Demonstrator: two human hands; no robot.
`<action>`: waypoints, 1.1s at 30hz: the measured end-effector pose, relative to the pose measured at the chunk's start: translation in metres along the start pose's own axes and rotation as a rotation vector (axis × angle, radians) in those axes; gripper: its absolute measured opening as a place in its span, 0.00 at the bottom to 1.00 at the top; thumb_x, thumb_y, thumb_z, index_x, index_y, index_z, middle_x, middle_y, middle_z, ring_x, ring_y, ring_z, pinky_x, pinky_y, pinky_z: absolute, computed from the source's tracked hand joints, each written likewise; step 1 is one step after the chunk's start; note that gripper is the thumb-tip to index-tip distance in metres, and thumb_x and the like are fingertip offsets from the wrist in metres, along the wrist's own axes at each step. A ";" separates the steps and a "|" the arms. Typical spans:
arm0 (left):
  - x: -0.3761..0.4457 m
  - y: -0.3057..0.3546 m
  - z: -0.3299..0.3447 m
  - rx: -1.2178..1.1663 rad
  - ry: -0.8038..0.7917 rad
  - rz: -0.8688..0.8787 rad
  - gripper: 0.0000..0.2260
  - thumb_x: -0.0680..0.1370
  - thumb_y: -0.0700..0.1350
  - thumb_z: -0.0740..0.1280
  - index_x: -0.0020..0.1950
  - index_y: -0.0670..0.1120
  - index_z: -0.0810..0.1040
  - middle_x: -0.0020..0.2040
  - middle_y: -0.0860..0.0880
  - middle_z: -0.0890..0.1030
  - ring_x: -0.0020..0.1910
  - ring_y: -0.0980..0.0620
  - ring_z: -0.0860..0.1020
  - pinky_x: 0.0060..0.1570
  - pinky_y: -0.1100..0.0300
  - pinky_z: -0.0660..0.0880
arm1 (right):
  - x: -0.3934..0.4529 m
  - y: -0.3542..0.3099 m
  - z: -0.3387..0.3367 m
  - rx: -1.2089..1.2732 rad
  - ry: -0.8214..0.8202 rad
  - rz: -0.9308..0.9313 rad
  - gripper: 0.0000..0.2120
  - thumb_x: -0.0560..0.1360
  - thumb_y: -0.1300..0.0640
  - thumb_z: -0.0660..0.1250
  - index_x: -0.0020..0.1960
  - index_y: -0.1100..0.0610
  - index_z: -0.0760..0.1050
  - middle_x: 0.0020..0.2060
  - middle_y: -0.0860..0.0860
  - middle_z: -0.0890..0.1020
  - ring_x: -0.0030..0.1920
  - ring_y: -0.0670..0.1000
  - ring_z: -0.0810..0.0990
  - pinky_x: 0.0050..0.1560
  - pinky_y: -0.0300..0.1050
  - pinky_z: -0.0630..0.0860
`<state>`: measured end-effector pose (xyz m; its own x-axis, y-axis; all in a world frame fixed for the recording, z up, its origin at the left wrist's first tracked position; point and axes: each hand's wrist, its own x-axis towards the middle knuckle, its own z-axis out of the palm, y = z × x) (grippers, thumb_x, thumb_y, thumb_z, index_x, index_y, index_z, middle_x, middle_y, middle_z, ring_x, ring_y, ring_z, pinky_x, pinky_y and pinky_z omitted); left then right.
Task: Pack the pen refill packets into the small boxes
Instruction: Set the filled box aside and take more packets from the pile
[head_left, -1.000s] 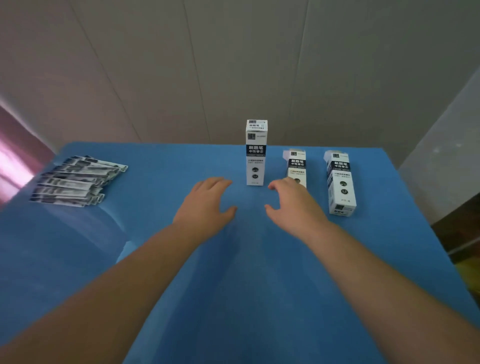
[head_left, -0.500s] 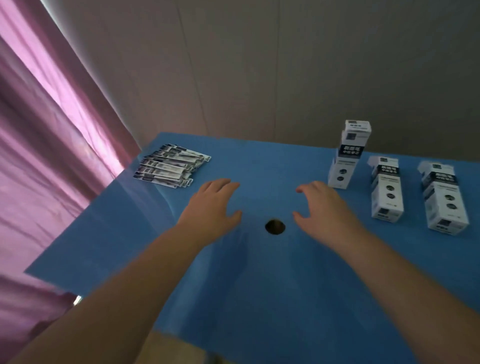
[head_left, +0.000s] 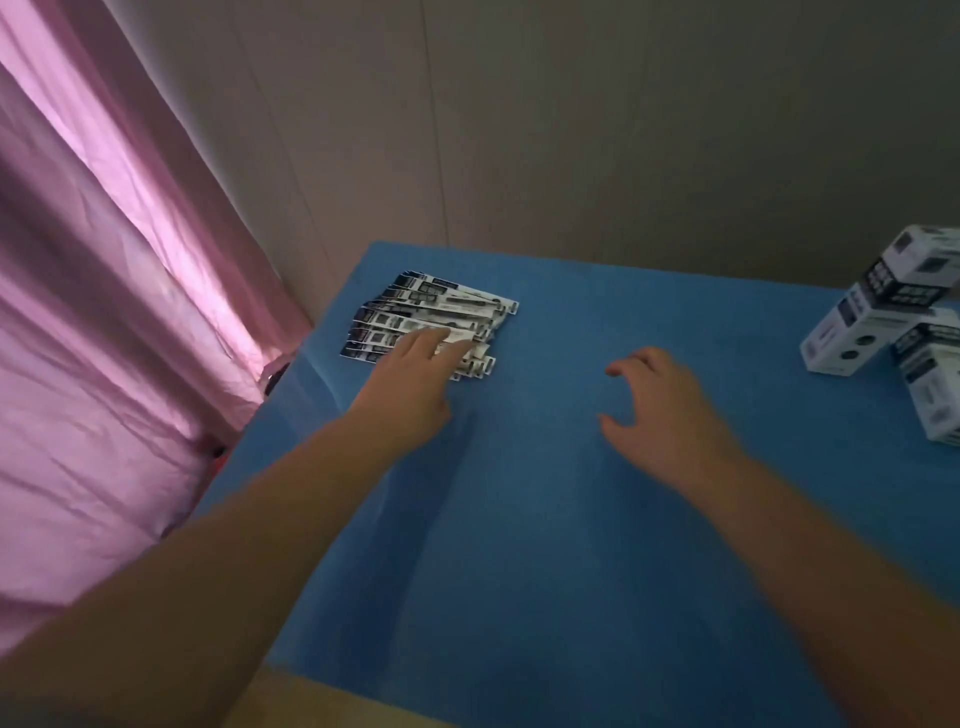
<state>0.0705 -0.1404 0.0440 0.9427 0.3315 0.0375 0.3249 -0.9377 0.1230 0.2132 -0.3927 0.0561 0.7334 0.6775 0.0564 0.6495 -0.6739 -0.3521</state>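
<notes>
Left hand (head_left: 415, 384) flat, fingers spread on refill packets (head_left: 441, 312), maybe touching. Right hand (head_left: 660, 410) empty, fingers apart over bench (head_left: 519, 519). Best pinched top packet only.

Two bare forearms are showing, with no sleeve covering either one up to the frame edge. The left hand (head_left: 415, 395) is wearing no glove, ring or watch. The right hand (head_left: 670, 410) is likewise showing no glove, ring, band or watch. The fingers (head_left: 631, 364) are appearing slightly blurred; nails cannot be made out.
</notes>
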 end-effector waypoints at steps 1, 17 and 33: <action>0.005 -0.012 0.002 0.025 -0.017 0.010 0.36 0.74 0.37 0.69 0.81 0.48 0.62 0.80 0.42 0.61 0.78 0.40 0.56 0.74 0.42 0.62 | 0.001 -0.006 0.003 0.001 0.002 0.011 0.24 0.74 0.51 0.72 0.68 0.55 0.73 0.64 0.52 0.71 0.65 0.57 0.72 0.62 0.51 0.74; 0.100 -0.086 0.011 0.329 -0.159 0.249 0.30 0.71 0.49 0.72 0.72 0.46 0.69 0.67 0.46 0.71 0.65 0.43 0.70 0.62 0.47 0.72 | 0.026 -0.049 0.023 -0.031 -0.032 0.094 0.25 0.74 0.51 0.71 0.69 0.54 0.73 0.63 0.52 0.72 0.65 0.55 0.72 0.65 0.50 0.72; 0.090 -0.091 0.007 0.214 -0.091 0.303 0.13 0.74 0.47 0.70 0.57 0.48 0.74 0.53 0.48 0.78 0.52 0.46 0.77 0.44 0.53 0.73 | 0.022 -0.061 0.024 -0.042 -0.060 0.102 0.24 0.76 0.49 0.70 0.69 0.53 0.72 0.63 0.50 0.72 0.67 0.52 0.70 0.65 0.48 0.72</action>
<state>0.1265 -0.0262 0.0295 0.9982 0.0341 -0.0489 0.0296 -0.9955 -0.0904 0.1850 -0.3294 0.0564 0.7836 0.6203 -0.0338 0.5809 -0.7509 -0.3141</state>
